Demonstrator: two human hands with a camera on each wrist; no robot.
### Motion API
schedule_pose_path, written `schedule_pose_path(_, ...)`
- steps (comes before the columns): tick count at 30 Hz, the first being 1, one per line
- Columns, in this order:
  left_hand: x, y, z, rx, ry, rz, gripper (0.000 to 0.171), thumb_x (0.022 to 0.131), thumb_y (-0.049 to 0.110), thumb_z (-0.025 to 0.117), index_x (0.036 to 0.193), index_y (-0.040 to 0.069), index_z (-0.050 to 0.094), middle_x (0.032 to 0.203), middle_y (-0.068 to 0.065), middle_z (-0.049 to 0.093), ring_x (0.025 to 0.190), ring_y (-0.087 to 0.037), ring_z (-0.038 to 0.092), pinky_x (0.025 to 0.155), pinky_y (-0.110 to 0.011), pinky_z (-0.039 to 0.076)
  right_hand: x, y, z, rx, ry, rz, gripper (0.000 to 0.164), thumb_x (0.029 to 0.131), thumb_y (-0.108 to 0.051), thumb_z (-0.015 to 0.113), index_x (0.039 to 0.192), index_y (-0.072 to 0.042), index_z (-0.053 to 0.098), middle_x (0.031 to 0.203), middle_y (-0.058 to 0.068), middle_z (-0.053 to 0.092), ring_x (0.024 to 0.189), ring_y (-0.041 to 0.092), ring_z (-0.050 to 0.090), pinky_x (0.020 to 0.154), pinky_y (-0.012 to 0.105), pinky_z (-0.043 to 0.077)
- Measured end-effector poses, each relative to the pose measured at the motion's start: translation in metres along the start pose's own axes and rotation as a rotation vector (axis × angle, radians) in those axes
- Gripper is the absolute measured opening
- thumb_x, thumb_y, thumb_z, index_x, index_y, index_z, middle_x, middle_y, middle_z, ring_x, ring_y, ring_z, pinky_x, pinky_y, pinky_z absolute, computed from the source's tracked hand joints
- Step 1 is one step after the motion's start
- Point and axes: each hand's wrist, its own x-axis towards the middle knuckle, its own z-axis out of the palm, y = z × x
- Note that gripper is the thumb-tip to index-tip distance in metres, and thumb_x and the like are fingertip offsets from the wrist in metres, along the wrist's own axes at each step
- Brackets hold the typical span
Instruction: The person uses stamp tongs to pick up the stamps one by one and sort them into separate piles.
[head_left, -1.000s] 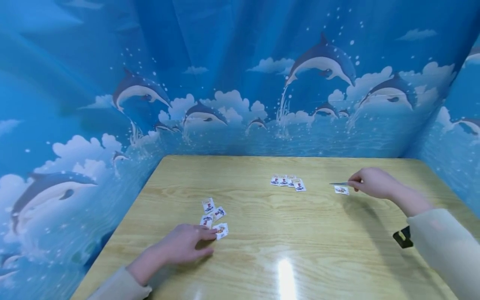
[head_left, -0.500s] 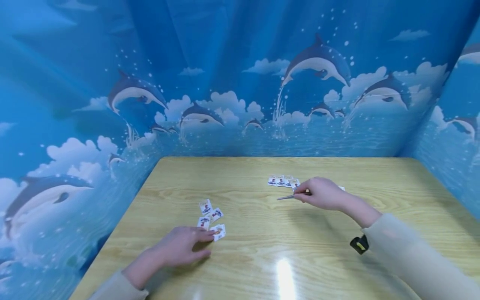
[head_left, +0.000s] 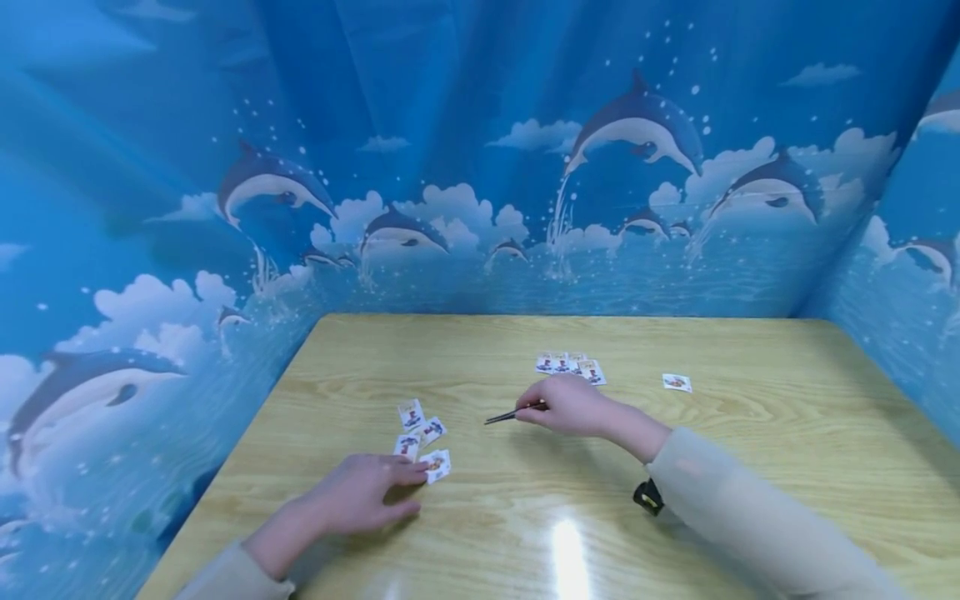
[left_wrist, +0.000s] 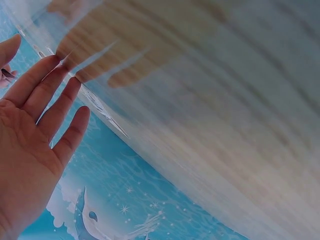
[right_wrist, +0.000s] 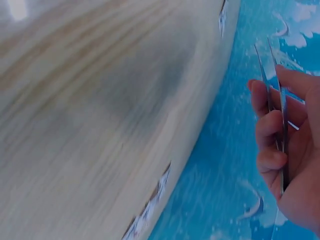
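Note:
My right hand grips a pair of metal tweezers above the middle of the table. Their tips stand apart with nothing between them in the right wrist view. My left hand lies low at the left with its fingers extended, fingertips on the edge of a small printed card. Beside that card lie a few more small white cards with colored pictures, among them a tilted card and a card below it. In the left wrist view the left hand shows straight fingers meeting the shiny tabletop.
A row of several overlapping cards lies toward the back of the wooden table. One single card sits apart at the right. A blue dolphin-print curtain encloses the table at the back and sides.
My right hand has carried the tweezers from beside the single card at the right leftward, past the card row, toward the left group. The left hand has stayed in place.

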Motion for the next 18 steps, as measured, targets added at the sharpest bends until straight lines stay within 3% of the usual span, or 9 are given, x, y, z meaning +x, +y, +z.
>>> schedule_pose_path(10, 0.0, 0.001, 0.0, -0.016, -0.016, -0.013, 0.041, 0.092, 0.04, 0.062, 0.125, 0.016, 0.066, 0.134, 0.003, 0.059, 0.118, -0.026, 0.058, 0.098, -0.047, 0.047, 0.023, -0.019, 0.022, 0.037, -0.089, -0.048, 0.016, 0.095, -0.022, 0.064, 0.098, -0.011, 0.075, 0.082, -0.009, 0.068, 0.068, 0.001, 0.057, 0.065, 0.023, 0.049)
schedule_pose_path(18, 0.001, 0.001, -0.002, -0.012, -0.005, -0.005, 0.041, 0.092, 0.039, 0.063, 0.125, 0.016, 0.067, 0.132, 0.003, 0.06, 0.117, -0.025, 0.059, 0.097, -0.045, 0.048, 0.036, -0.028, 0.032, -0.014, -0.117, -0.036, 0.015, 0.095, -0.022, 0.063, 0.098, -0.012, 0.074, 0.08, -0.009, 0.066, 0.068, 0.004, 0.056, 0.068, 0.025, 0.05)
